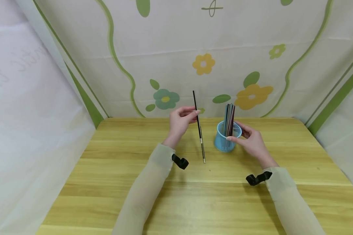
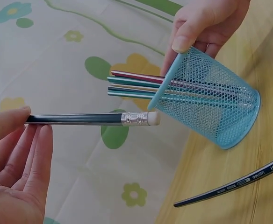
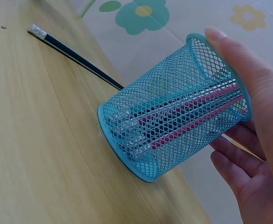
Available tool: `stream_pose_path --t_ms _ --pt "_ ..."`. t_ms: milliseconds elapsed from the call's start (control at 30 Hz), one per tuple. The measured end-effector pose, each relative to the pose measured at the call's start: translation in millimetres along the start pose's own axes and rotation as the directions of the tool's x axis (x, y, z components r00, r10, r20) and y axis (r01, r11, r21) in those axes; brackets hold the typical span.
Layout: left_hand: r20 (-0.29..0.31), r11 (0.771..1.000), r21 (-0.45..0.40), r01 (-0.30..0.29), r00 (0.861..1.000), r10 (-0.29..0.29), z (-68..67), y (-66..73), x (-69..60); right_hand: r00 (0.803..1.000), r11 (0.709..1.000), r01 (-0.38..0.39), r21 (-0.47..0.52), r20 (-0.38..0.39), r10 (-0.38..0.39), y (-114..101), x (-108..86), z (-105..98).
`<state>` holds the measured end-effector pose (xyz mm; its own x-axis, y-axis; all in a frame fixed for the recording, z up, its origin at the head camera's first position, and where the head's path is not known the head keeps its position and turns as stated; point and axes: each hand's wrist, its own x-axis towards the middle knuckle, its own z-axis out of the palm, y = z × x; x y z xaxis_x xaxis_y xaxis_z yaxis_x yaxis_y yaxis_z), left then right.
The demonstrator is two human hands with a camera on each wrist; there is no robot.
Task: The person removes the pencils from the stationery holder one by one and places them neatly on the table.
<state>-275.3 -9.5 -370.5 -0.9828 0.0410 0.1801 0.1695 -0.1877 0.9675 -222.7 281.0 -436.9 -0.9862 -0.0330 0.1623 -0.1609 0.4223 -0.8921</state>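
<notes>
Left of the blue mesh cup, the left hand pinches a slim dark pencil between thumb and fingertips, its metal band and pale eraser downward. Between that hand and the cup, a second dark glossy pencil, marked HB, lies on the wood-grained table. The cup, round, solid-rimmed and flared at the top, stands upright with a bundle of shiny coloured pencils inside. To its right, the right hand grips the rim, thumb nearest. Behind the cup hangs a creased flower-printed backdrop.
</notes>
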Motion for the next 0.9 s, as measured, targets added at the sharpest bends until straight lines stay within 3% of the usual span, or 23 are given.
stream_pose_path --t_ms 367,900 --pt "0.04 0.997 0.052 0.05 0.998 -0.052 -11.2 -5.0 -7.8 1.0 1.0 0.008 -0.008 -0.003 -0.008 1.3 0.5 -3.5" --pt "0.022 0.988 0.087 0.129 0.991 -0.131 -26.5 -30.1 -17.0 1.0 1.0 0.011 -0.001 -0.009 -0.011 0.3 -0.2 -2.8"
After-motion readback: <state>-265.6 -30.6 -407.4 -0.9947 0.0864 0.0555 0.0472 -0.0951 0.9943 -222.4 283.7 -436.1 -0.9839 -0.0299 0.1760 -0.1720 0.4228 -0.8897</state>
